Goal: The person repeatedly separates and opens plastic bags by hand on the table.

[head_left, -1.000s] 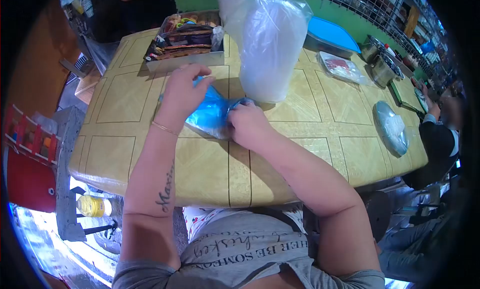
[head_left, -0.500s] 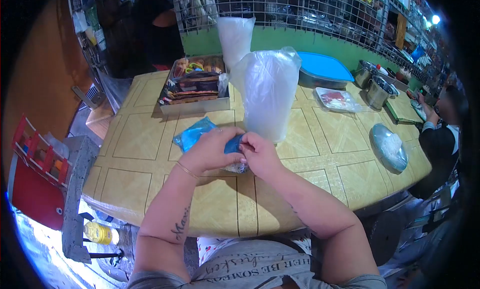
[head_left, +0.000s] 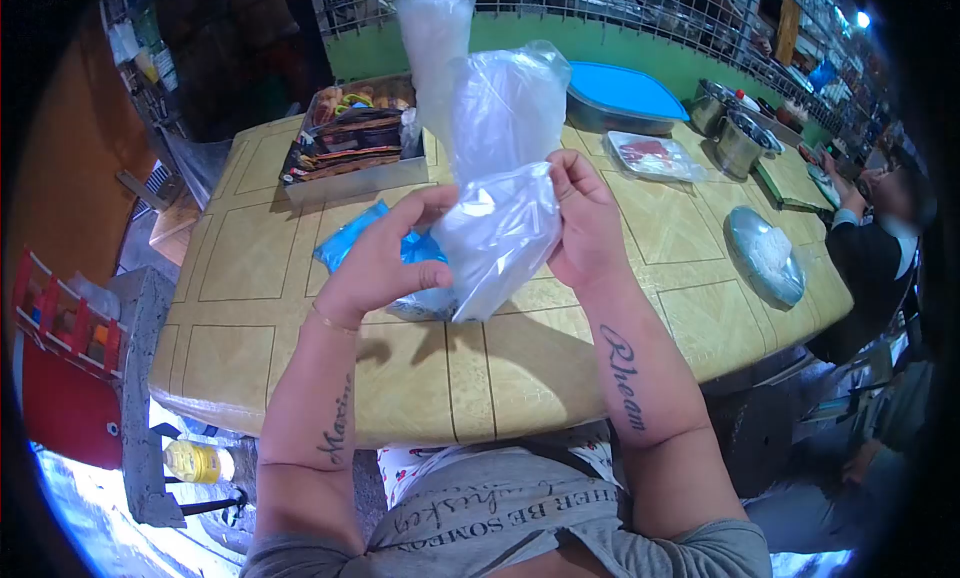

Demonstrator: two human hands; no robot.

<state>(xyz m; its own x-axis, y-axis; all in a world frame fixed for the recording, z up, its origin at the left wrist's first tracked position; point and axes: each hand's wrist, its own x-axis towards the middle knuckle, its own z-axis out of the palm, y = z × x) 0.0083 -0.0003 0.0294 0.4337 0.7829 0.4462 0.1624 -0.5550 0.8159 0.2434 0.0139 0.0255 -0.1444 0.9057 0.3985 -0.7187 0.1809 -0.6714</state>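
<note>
A clear plastic bag (head_left: 497,240) hangs in front of me over the yellow table (head_left: 570,378). My right hand (head_left: 590,218) pinches its upper right edge. Beside the bag's left edge is my left hand (head_left: 385,256), thumb and fingers apart, its fingertips partly behind the plastic. A blue packet (head_left: 350,234) lies on the table behind and below my left hand, partly covered by it. Just beyond the held bag stands a tall bundle of clear plastic bags (head_left: 508,108).
At the back left sits a metal tray (head_left: 360,178) of packaged goods. A second bundle of bags (head_left: 436,58), a blue-lidded container (head_left: 628,88), a wrapped pack (head_left: 655,158), metal pots (head_left: 740,146) and a wrapped oval dish (head_left: 766,255) stand around. Another person (head_left: 875,248) is at the right.
My hands have come away from the blue packet, which stays on the table. A clear bag is now in my right hand, and my left hand has spread its fingers.
</note>
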